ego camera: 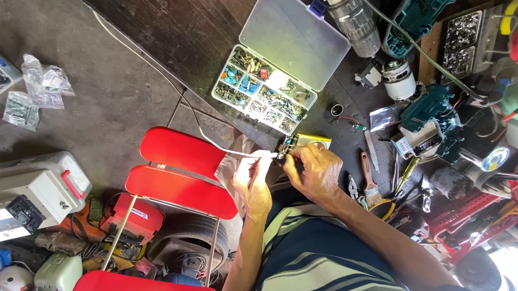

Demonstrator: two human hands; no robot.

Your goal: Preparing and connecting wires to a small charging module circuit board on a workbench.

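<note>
A small dark electronic part (286, 145), seemingly a little circuit board with components, is held just above the centre of the frame, at the edge of a dark workbench (190, 29). It is pinched by the fingers of the right hand (312, 171), which are closed around its lower edge. A thin rod-like tool (258, 156), with a white cord (163, 79) trailing away to the upper left, is gripped in the closed fingers of the left hand (253, 179), its tip brought against the part.

The part is judged to be light, stiff and fragile, with small pieces that could be bent or knocked loose; it is best held by its bare edges, as is done here, rather than across its face. The tool is judged to be light and rigid, and is best taken along its handle, away from the tip.

Just above the hands, an open clear plastic organiser box (264, 90) of sorted small parts is seen. To the right, pliers (390, 200) and teal power-tool housings (427, 118) are scattered. A red chair (179, 172) is placed at lower left.
</note>
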